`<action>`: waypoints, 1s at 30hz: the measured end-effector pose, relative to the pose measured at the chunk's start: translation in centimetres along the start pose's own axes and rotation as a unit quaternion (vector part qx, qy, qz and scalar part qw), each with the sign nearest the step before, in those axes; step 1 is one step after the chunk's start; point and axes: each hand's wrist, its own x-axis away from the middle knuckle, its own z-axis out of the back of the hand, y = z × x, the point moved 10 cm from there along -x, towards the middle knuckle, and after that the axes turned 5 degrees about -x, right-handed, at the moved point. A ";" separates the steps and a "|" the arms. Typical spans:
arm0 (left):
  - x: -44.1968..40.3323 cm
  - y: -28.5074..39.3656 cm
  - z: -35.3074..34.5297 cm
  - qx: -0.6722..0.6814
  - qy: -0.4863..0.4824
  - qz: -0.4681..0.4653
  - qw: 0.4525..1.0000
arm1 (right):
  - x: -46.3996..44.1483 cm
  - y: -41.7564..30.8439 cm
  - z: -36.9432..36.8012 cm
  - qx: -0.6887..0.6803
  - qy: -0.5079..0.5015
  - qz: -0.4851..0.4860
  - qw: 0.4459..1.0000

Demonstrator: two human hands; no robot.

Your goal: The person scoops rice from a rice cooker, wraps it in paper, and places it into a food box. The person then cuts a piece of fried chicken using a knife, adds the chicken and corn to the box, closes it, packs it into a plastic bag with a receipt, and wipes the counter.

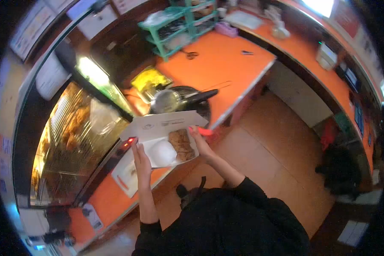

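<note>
Between my two hands is a white cardboard food box (141, 129) with its lid raised at the far side. Inside lie a white mound that looks like rice (163, 152) on the left and brown cut fried meat (181, 145) on the right. My left hand (141, 160) holds the box's left side, fingers along the wall. Gripping the right side near the lid's corner is my right hand (200, 144). The undersides of both grips are hidden by the box.
An orange counter (239, 68) carries a pan (168, 101), a yellow-filled tray (150, 80), scissors (191, 55) and a green rack (162, 36). To the left stands a lit glass cabinet (79, 123) with fried food. A white cutting board (126, 173) lies below the box.
</note>
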 end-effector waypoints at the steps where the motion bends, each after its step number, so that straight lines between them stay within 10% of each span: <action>1: 0.1 1.3 -3.6 0.001 -0.037 -0.008 0.999 | 0.4 -1.3 3.0 -0.037 0.012 -0.024 0.999; 11: -1.0 8.6 -31.4 0.139 -0.251 -0.071 0.955 | -2.6 -13.1 28.5 0.157 0.183 0.091 0.966; 21: -13.3 7.0 -51.6 0.122 -0.056 0.079 0.988 | -19.2 -17.7 50.1 0.110 0.125 0.037 0.985; 23: -17.8 2.1 -54.2 0.047 -0.006 0.014 0.999 | -16.5 -20.6 54.1 0.095 0.154 -0.071 0.981; 30: -21.3 2.6 -58.4 -0.025 0.084 0.058 0.994 | -0.2 -36.9 74.6 0.060 0.377 0.064 0.922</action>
